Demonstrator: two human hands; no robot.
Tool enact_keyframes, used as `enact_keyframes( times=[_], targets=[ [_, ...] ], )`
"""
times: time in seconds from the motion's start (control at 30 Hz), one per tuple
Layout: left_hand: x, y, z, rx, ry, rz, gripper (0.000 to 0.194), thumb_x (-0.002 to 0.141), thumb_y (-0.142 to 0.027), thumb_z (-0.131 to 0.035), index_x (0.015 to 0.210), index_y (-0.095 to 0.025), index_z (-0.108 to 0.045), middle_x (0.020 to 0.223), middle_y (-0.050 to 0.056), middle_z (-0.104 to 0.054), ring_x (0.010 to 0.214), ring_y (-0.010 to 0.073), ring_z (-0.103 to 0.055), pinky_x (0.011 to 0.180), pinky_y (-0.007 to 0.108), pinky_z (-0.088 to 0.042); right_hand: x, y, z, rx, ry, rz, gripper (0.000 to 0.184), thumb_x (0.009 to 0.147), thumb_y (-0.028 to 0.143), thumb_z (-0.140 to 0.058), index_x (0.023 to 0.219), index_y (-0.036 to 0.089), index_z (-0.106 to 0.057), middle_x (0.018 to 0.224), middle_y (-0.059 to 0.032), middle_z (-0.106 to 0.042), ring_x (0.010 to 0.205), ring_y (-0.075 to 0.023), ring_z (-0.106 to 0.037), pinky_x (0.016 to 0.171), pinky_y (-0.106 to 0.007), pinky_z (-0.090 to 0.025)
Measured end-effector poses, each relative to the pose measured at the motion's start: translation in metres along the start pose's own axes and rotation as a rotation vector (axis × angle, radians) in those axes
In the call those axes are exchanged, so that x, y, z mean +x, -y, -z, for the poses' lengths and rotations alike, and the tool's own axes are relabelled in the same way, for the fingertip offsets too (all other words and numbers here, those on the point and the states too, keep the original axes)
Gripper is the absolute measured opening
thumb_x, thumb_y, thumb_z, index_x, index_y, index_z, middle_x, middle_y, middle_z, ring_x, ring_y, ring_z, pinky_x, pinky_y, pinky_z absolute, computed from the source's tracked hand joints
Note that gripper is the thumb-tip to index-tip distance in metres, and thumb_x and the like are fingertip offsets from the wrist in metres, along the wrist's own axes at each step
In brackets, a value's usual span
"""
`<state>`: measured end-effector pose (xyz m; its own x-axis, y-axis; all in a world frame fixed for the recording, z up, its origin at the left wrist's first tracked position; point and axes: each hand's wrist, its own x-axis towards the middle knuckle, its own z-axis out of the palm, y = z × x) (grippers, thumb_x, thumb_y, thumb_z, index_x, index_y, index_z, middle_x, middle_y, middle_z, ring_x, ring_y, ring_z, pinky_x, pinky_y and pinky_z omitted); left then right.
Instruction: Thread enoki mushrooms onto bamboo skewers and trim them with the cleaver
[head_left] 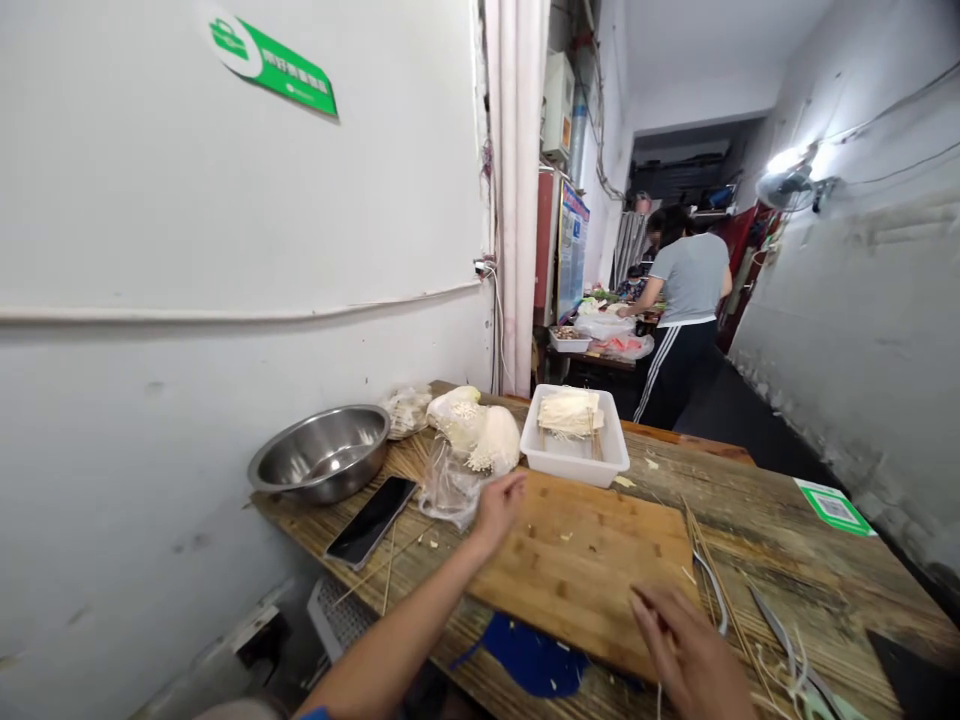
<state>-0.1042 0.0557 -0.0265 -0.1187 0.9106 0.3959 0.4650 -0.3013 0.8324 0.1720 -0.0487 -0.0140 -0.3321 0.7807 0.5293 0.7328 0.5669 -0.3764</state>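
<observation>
My left hand point(499, 512) is above the far left part of a wooden cutting board point(585, 550), beside a clear plastic bag point(450, 490). Its fingers are curled together, and whatever may be in them is hidden. Pale enoki mushrooms point(496, 440) lie in bunches at the bag. Over the board's near right corner is my right hand point(694, 650), slightly blurred, its thumb apart from the bent fingers and nothing visible between them. Beyond the board stands a white plastic tub point(577, 467) containing flattened enoki mushrooms point(570, 412) with thin sticks.
A steel basin point(322, 455) and a phone point(371, 520) rest at the left. Thin wooden skewers point(724, 575) and scissors point(787, 640) lie right of the board. Blue material point(529, 655) shows under its near edge. Another person point(686, 285) stands at a farther table.
</observation>
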Motion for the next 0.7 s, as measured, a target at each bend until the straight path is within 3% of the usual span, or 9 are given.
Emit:
enact_keyframes(
  times=[0.07,0.13,0.23,0.3,0.4,0.47,0.6,0.7],
  targets=[
    [0.008,0.036,0.038,0.043,-0.172,0.085,0.034,0.086,-0.015,-0.041,0.111,-0.013,-0.064,0.108,0.012,-0.070,0.102,0.0224,-0.064,0.095,0.045,-0.047,0.065,0.024,-0.019,-0.059,0.043,0.025,0.029,0.093,0.032,-0.041,0.102,0.019,-0.066,0.102,-0.0114,-0.067,0.095,-0.0225,-0.063,0.083,-0.034,-0.050],
    [0.018,0.063,0.062,0.064,-0.241,0.150,0.034,0.084,-0.012,-0.043,0.111,-0.014,-0.063,0.106,0.011,-0.070,0.102,0.0228,-0.064,0.095,0.044,-0.047,0.130,0.049,-0.051,-0.155,0.172,0.036,0.030,0.092,0.030,-0.044,0.110,0.015,-0.062,0.107,-0.0130,-0.064,0.100,-0.0225,-0.058,0.089,-0.034,-0.045],
    [0.038,0.084,0.072,0.076,-0.258,0.213,0.032,0.084,-0.009,-0.045,0.109,-0.014,-0.063,0.104,0.011,-0.071,0.100,0.0223,-0.066,0.092,0.042,-0.050,0.210,0.081,-0.111,-0.216,0.233,0.042,0.038,0.086,0.036,-0.054,0.117,0.014,-0.058,0.113,-0.0145,-0.060,0.107,-0.0266,-0.052,0.092,-0.037,-0.040],
    [0.052,0.089,0.071,0.086,-0.253,0.236,0.027,0.086,-0.009,-0.047,0.108,-0.013,-0.063,0.106,0.011,-0.070,0.100,0.0216,-0.065,0.092,0.042,-0.049,0.246,0.096,-0.146,-0.257,0.250,0.018,0.049,0.082,0.037,-0.059,0.123,0.011,-0.053,0.118,-0.0174,-0.057,0.113,-0.0300,-0.048,0.093,-0.041,-0.037],
    [0.070,0.094,0.071,0.112,-0.235,0.266,0.019,0.087,-0.017,-0.054,0.105,-0.012,-0.062,0.106,0.009,-0.068,0.100,0.0205,-0.064,0.091,0.043,-0.049,0.278,0.108,-0.182,-0.305,0.262,-0.023,0.061,0.079,0.039,-0.062,0.129,0.007,-0.046,0.123,-0.0218,-0.053,0.117,-0.0318,-0.044,0.096,-0.043,-0.033],
    [0.077,0.100,0.076,0.132,-0.224,0.302,0.020,0.088,-0.025,-0.057,0.102,-0.013,-0.062,0.103,0.007,-0.067,0.096,0.0195,-0.063,0.087,0.043,-0.051,0.290,0.107,-0.193,-0.324,0.266,-0.050,0.054,0.082,0.038,-0.060,0.125,0.005,-0.049,0.121,-0.0222,-0.054,0.116,-0.0314,-0.046,0.095,-0.044,-0.034],
    [0.088,0.121,0.096,0.145,-0.227,0.388,0.026,0.089,-0.031,-0.056,0.107,-0.014,-0.059,0.106,0.007,-0.063,0.093,0.0188,-0.062,0.081,0.040,-0.052,0.312,0.089,-0.194,-0.330,0.297,-0.096,0.029,0.091,0.035,-0.052,0.106,0.012,-0.060,0.109,-0.0107,-0.061,0.105,-0.0236,-0.055,0.091,-0.043,-0.041],
    [0.102,0.136,0.107,0.118,-0.222,0.402,0.028,0.089,-0.031,-0.056,0.111,-0.014,-0.058,0.109,0.007,-0.062,0.093,0.0187,-0.062,0.080,0.039,-0.053,0.329,0.073,-0.187,-0.311,0.302,-0.125,0.028,0.092,0.037,-0.052,0.107,0.015,-0.060,0.109,-0.0070,-0.062,0.099,-0.0200,-0.059,0.087,-0.042,-0.046]
  ],
)
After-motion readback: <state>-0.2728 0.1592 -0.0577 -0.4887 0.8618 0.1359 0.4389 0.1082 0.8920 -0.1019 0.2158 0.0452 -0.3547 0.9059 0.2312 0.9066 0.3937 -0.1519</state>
